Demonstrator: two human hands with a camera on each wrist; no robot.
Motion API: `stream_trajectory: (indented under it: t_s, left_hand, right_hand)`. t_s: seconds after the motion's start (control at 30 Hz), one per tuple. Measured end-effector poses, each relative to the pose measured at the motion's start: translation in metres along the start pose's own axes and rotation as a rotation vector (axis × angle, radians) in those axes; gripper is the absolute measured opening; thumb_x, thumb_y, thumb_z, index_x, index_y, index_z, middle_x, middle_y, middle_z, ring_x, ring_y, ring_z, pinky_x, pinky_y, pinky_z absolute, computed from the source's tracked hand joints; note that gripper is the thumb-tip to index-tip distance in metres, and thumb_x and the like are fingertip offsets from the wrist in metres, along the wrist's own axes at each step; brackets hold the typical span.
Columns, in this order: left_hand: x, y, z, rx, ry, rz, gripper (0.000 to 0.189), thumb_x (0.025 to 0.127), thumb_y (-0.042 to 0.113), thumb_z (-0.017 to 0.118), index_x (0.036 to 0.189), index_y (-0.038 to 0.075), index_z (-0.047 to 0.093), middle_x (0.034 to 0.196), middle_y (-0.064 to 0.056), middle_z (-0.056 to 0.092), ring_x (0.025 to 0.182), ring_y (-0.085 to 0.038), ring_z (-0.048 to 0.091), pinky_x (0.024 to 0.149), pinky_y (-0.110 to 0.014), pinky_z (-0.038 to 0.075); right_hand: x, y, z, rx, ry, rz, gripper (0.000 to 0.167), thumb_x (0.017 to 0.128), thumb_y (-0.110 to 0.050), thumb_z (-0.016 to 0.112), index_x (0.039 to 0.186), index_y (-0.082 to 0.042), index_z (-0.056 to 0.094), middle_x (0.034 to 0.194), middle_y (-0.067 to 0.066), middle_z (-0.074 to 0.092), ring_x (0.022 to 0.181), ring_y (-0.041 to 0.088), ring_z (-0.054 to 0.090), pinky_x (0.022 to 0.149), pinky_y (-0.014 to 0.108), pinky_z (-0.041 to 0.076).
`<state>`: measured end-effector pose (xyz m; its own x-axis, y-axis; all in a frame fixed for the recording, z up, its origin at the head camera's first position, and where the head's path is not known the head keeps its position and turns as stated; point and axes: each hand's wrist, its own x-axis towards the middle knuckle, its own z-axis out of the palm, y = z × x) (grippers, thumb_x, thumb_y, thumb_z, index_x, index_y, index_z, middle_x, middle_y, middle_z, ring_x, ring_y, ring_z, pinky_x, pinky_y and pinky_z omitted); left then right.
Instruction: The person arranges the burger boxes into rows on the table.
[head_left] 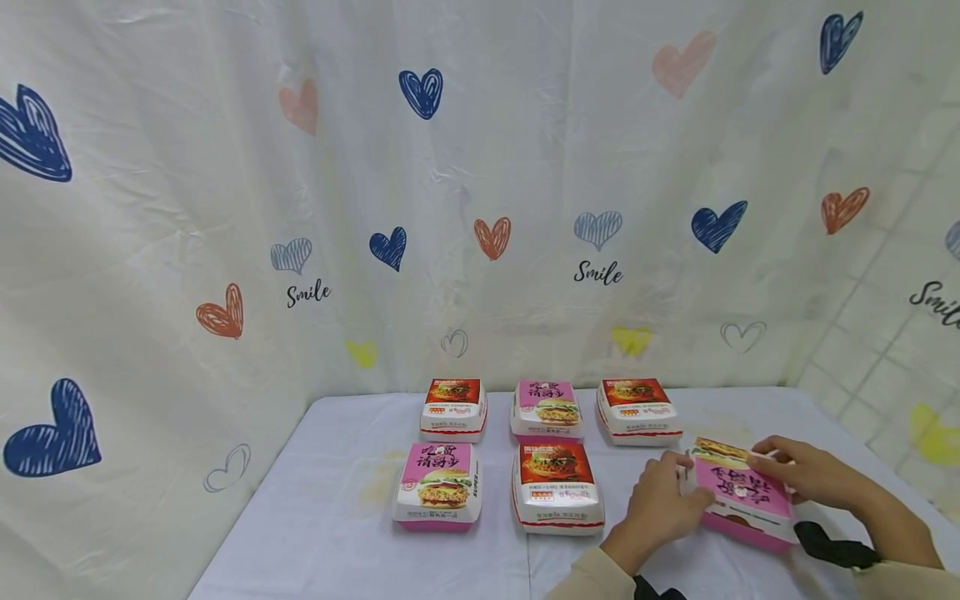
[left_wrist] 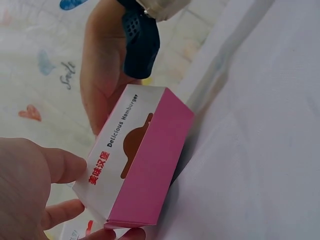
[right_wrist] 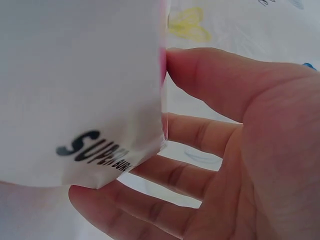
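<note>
Both hands hold a pink-and-white burger box [head_left: 742, 492] at the right of the table, its printed top turned round so that the burger picture lies at the far edge. The left hand [head_left: 663, 500] grips its left end; in the left wrist view the thumb [left_wrist: 67, 167] presses the white side and other fingertips lie under a corner. At the far right side the right hand [head_left: 813, 471] grips it, with the thumb [right_wrist: 205, 70] and curled fingers against one end in the right wrist view. Whether the box touches the cloth, I cannot tell.
Further left stand several burger boxes in two rows: a red-topped box [head_left: 453, 410], a pink-topped box [head_left: 547, 408] and a red-topped box [head_left: 640, 412] behind, a pink-topped box [head_left: 438, 487] and a red-topped box [head_left: 557, 487] in front. A heart-printed curtain [head_left: 525, 167] hangs behind the white tablecloth [head_left: 322, 517].
</note>
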<state>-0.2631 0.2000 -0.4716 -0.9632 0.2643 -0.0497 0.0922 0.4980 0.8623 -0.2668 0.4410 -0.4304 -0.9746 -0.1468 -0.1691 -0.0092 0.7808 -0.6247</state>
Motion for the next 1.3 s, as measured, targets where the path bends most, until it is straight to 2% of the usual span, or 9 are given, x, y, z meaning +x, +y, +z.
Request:
stream_trajectory:
  t_s: [0.23, 0.57, 0.87, 1.3]
  left_hand:
    - [0.0031, -0.0025, -0.0017, 0.004, 0.009, -0.008, 0.031, 0.086, 0.038, 0.078, 0.113, 0.038, 0.062, 0.104, 0.011, 0.059, 0.093, -0.008, 0.056, 0.079, -0.034, 0.048]
    - [0.0029, -0.0024, -0.0066, -0.017, 0.021, -0.014, 0.025, 0.087, 0.033, 0.076, 0.110, 0.035, 0.064, 0.104, 0.010, 0.060, 0.091, -0.009, 0.056, 0.078, -0.034, 0.048]
    - [0.0023, -0.0041, -0.0078, -0.048, 0.061, 0.005, 0.021, 0.086, 0.028, 0.074, 0.105, 0.032, 0.066, 0.099, 0.008, 0.058, 0.087, -0.009, 0.054, 0.075, -0.033, 0.045]
    - [0.0006, -0.0017, -0.0094, -0.064, 0.120, 0.010, 0.019, 0.088, 0.026, 0.073, 0.105, 0.032, 0.067, 0.099, 0.010, 0.057, 0.086, -0.008, 0.053, 0.072, -0.031, 0.043]
  right_hand:
    - [0.0013, -0.0022, -0.0015, -0.011, -0.030, 0.006, 0.051, 0.108, -0.036, 0.048, 0.130, 0.010, 0.052, 0.114, 0.031, 0.062, 0.097, 0.028, 0.063, 0.072, 0.043, 0.058]
    - [0.0001, -0.0042, -0.0027, -0.032, -0.051, 0.000, 0.050, 0.107, -0.037, 0.050, 0.130, 0.007, 0.055, 0.115, 0.030, 0.064, 0.101, 0.034, 0.063, 0.073, 0.046, 0.058]
    - [-0.0017, -0.0068, -0.0012, -0.024, -0.078, 0.011, 0.048, 0.108, -0.036, 0.050, 0.128, 0.006, 0.057, 0.116, 0.032, 0.064, 0.099, 0.032, 0.064, 0.073, 0.048, 0.058]
    - [-0.0021, -0.0025, -0.0044, 0.012, -0.103, -0.020, 0.042, 0.107, -0.031, 0.050, 0.125, 0.006, 0.059, 0.115, 0.026, 0.066, 0.101, 0.033, 0.063, 0.072, 0.048, 0.057]
